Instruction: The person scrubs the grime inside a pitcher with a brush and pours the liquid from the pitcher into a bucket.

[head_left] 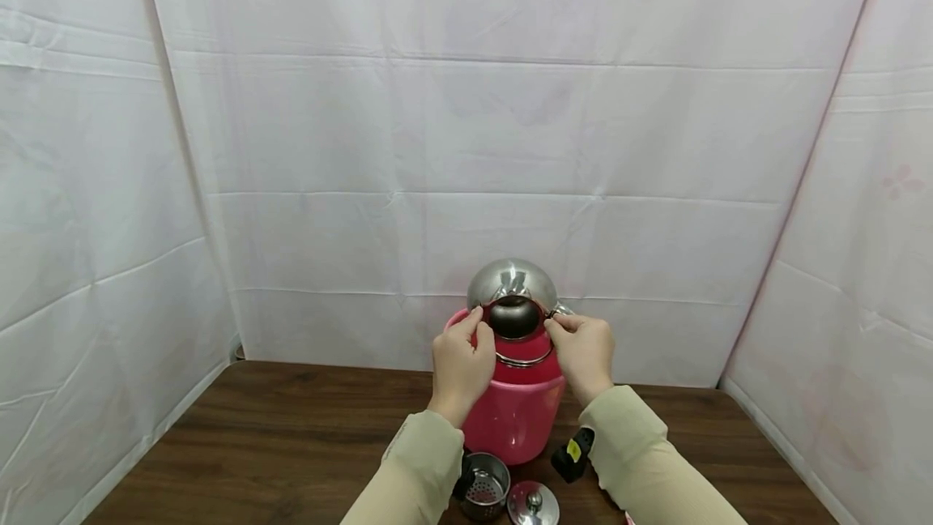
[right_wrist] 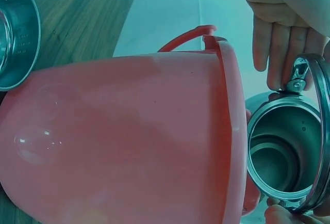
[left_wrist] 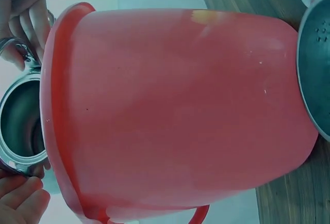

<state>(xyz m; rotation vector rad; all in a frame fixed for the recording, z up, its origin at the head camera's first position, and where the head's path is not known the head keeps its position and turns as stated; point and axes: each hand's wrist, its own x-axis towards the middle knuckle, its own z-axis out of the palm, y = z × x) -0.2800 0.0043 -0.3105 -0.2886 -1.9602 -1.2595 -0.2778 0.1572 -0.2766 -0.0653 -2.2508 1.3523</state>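
A shiny steel teapot (head_left: 513, 278) is tipped over the pink bucket (head_left: 513, 420), its round mouth facing me and its hoop handle hanging down. With thumb and fingers my left hand (head_left: 462, 355) pinches the teapot where the handle joins on the left. My right hand (head_left: 585, 351) pinches the opposite joint. In the right wrist view, the teapot's bare metal inside (right_wrist: 281, 152) shows just past the bucket's rim (right_wrist: 234, 131). Both hands are above the bucket, at the rim's far side in the wrist views.
Close in front of the bucket stand a perforated steel strainer (head_left: 486, 486) and a small steel lid (head_left: 534, 502) with a knob. The bucket's own handle (left_wrist: 200, 214) sticks out at its side. White cloth (head_left: 408, 144) hangs behind the wooden table (head_left: 306, 436) and on both sides.
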